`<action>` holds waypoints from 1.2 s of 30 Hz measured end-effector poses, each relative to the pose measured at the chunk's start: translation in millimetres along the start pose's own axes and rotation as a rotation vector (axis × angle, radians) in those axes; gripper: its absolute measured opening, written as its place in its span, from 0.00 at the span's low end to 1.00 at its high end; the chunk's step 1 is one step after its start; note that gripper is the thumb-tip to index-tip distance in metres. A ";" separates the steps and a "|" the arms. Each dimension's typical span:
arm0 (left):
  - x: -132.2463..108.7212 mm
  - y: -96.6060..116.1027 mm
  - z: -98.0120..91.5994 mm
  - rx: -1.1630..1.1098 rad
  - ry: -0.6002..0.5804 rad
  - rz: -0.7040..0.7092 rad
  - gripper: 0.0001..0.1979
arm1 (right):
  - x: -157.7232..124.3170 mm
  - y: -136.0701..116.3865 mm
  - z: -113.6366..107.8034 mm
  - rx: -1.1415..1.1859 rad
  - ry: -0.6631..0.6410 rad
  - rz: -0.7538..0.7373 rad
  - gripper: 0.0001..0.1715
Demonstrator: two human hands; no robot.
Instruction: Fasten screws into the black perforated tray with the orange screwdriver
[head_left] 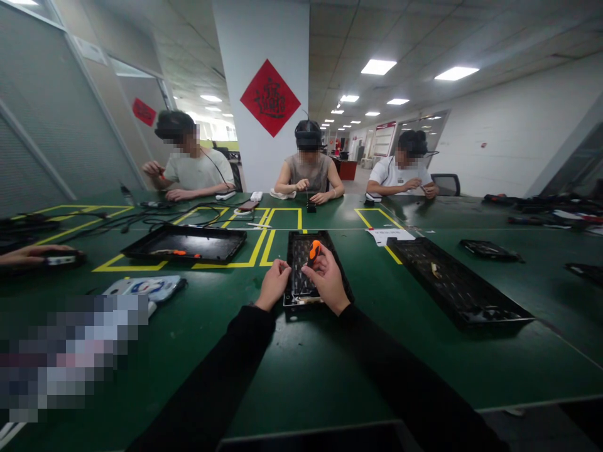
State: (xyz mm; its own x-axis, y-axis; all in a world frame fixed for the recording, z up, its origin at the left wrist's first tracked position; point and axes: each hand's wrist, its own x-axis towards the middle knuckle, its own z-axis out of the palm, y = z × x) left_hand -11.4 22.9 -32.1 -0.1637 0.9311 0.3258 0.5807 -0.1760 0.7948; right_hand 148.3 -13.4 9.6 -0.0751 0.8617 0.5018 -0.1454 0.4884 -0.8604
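Note:
A small black frame-like device [301, 251] lies on the green table [330, 351] straight ahead of me. My right hand [327, 281] is closed around an orange-handled screwdriver [313, 251], its tip pointing down into the device. My left hand [272, 285] rests at the device's near left edge with fingers curled in a pinch; what they grip is too small to make out. Both my sleeves are black.
A black tray [186, 243] holding an orange tool sits at the left, and a long black panel [452, 282] lies at the right. Three people sit across the table. Another person's hand [28, 256] rests at the far left. Cables lie at the back left.

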 end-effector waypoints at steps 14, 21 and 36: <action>-0.8 -0.4 0.7 0.004 -0.008 -0.014 0.06 | -2.4 -0.9 1.0 -0.066 -0.132 0.041 0.20; -2.1 3.7 -1.4 -0.011 -0.001 -0.012 0.05 | -2.0 -0.2 0.4 -0.095 -0.102 0.031 0.20; -2.0 2.1 0.3 -0.027 0.008 -0.022 0.05 | -3.2 -4.9 1.6 0.040 -0.101 0.017 0.20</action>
State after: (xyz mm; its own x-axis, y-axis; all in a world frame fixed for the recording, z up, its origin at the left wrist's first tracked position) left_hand -9.7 20.8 -31.2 -0.1829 0.9323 0.3119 0.5553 -0.1639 0.8153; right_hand 147.7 -18.7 12.3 -0.1765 0.8507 0.4951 -0.1819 0.4661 -0.8658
